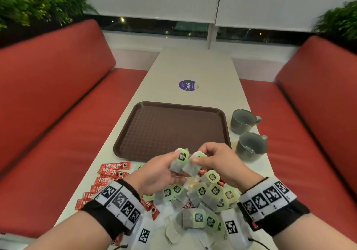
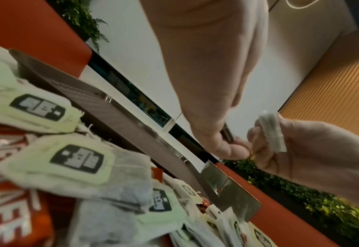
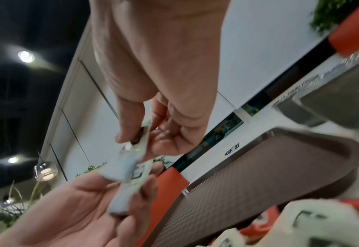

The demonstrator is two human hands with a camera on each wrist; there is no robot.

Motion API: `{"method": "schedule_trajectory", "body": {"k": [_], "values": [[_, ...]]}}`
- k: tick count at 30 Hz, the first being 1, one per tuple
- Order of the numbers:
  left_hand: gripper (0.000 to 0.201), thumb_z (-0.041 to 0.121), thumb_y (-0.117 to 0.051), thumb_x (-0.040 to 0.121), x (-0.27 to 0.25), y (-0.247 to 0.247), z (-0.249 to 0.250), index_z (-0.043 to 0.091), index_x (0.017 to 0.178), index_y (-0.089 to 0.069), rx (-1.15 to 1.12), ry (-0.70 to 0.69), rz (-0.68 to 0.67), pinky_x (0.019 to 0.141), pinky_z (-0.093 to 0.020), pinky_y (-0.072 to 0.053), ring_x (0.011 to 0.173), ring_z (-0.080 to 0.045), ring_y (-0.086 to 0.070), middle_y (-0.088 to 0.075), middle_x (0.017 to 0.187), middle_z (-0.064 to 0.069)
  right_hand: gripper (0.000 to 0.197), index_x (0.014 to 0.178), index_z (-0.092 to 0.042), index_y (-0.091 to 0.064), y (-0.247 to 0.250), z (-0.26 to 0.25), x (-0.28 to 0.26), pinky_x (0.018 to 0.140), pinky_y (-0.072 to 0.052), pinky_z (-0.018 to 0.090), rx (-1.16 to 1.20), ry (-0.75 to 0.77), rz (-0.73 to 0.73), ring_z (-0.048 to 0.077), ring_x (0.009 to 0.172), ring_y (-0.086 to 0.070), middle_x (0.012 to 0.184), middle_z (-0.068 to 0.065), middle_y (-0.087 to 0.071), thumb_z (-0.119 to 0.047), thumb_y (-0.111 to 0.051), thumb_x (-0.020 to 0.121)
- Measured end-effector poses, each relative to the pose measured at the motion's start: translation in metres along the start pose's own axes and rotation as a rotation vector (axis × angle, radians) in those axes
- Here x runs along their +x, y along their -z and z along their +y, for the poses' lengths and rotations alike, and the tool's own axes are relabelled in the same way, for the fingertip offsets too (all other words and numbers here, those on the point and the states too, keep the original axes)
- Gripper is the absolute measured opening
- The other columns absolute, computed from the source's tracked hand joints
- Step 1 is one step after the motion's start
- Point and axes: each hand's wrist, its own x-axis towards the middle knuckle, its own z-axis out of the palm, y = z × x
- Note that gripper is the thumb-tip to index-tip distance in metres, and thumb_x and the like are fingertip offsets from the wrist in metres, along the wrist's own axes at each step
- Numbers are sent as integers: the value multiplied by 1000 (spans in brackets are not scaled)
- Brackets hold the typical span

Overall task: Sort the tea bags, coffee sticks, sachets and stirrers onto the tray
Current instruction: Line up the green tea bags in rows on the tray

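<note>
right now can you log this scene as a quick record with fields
left hand: holds a tea bag
right hand: pinches a second tea bag
tray: brown, nothing on it
pile: tea bags heaped on table near the wrists
coffee sticks: red, left of pile
cups: two, right of tray

My head camera looks forward and down along the pale long table (image 1: 195, 70). Each wrist camera sits close under its hand, tilted upward toward the windows. All three views share the dark brown textured plastic tray (image 1: 172, 130) (image 2: 102, 103) (image 3: 269, 175), though both wrist pictures seem blurred.
</note>
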Motion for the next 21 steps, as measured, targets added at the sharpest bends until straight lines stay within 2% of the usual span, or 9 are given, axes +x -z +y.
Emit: {"method": "schedule_trajectory", "body": {"k": [2, 5, 9, 10, 12, 14, 15, 17, 21], "values": [[48, 44, -43, 94, -3, 3, 2, 8, 121, -61, -20, 30, -94, 98, -44, -42, 95, -24, -59, -65, 105, -13, 19, 66, -12, -62, -15, -7, 4, 53, -38, 22, -26, -1, -24, 13, 56, -45, 63, 4, -52, -11, -80, 74], [39, 25, -57, 91, -7, 15, 3, 9, 127, -56, 4, 32, -209, 101, -44, -43, 98, -22, -60, -61, 110, -8, 20, 66, -14, -62, -34, -7, 11, 51, -35, 17, -66, -28, -15, 6, 51, -42, 57, -4, -49, -11, -80, 73], [35, 0, -50, 93, -6, 31, 1, 4, 127, -51, 7, 101, -182, 77, -31, -58, 83, -24, -66, -63, 103, -18, 16, 83, -17, -65, -41, -2, 11, 65, -43, 22, -63, -73, -8, 5, 60, -52, 67, -4, -59, -17, -79, 76], [32, -2, -48, 94, -7, 36, 2, 2, 125, -51, 7, 112, -147, 72, -30, -58, 79, -23, -66, -64, 101, -20, 17, 85, -21, -64, -37, -1, 9, 67, -44, 22, -171, -73, 20, 3, 62, -53, 70, -8, -60, -22, -79, 77], [28, -2, -45, 95, -9, 47, 2, 2, 123, -50, -19, 123, -99, 69, -33, -58, 76, -25, -66, -67, 100, -21, 21, 91, -29, -61, -28, 3, -1, 81, -43, 29, -631, -106, 27, 5, 82, -55, 87, -11, -62, -36, -75, 77], [30, -1, -45, 95, -10, 59, 3, 2, 124, -48, -35, 126, -82, 69, -35, -59, 76, -26, -66, -68, 100, -22, 32, 109, -34, -59, -26, 10, -12, 93, -35, 37, -1083, -192, -76, 14, 108, -46, 113, -10, -55, -45, -67, 80], [31, -1, -46, 95, -10, 64, 2, 2, 125, -48, -34, 128, -70, 67, -35, -58, 75, -25, -65, -68, 98, -22, 39, 118, -33, -56, -27, 15, -16, 96, -31, 40, -1200, -233, -126, 18, 114, -41, 121, -8, -50, -46, -63, 82], [31, 0, -47, 95, -11, 70, 0, 2, 126, -48, -31, 137, -39, 63, -32, -57, 72, -22, -64, -67, 94, -19, 43, 125, -32, -53, -33, 24, -18, 97, -29, 42, -1267, -266, -158, 21, 118, -37, 126, -6, -46, -45, -60, 84], [30, 11, -51, 95, -13, 73, -2, 4, 125, -50, 11, 127, -25, 67, -31, -56, 75, -21, -61, -65, 94, -15, 28, 115, -33, -57, -37, 24, -15, 96, -27, 39, -1254, -225, -140, 19, 116, -38, 121, -7, -48, -36, -60, 87]]}}
